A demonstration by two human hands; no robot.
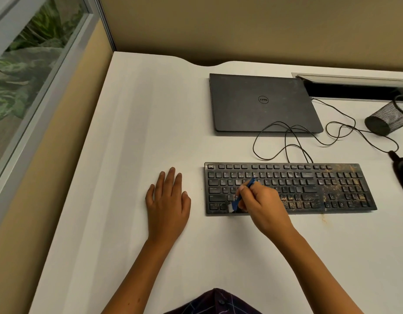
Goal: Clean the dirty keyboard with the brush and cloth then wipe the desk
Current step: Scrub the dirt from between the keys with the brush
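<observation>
Two hands in view. Right hand (pixel 260 206) grips a small blue brush (pixel 241 194), fingers curled round the handle's middle, pale bristles down on the bottom-left key row of the black keyboard (pixel 291 189). Left hand (pixel 167 200) lies flat on the white counter (pixel 132 137), fingers straight, just left of the keyboard, not touching it.

Keyboard sits right of centre, parallel to the near edge; brownish crumbs lie thick over its right half and numpad, a few spilled onto the counter by its near edge. Its cable (pixel 286 141) loops back toward the far edge, crossing the closed Dell laptop (pixel 261 102). Mesh pen cup (pixel 387 118) lies tipped near the right edge. No cloth visible.

Handling, as judged: brush is light and stiff-handled with soft bristles, so a pencil-like hold near mid-handle suits it. Keyboard looks light, rigid plastic, likely to slide under sweeping; brace it at the left end or the top frame, not on the keys. Keycaps could pop if levered. Crumbs loose, scatter easily.
</observation>
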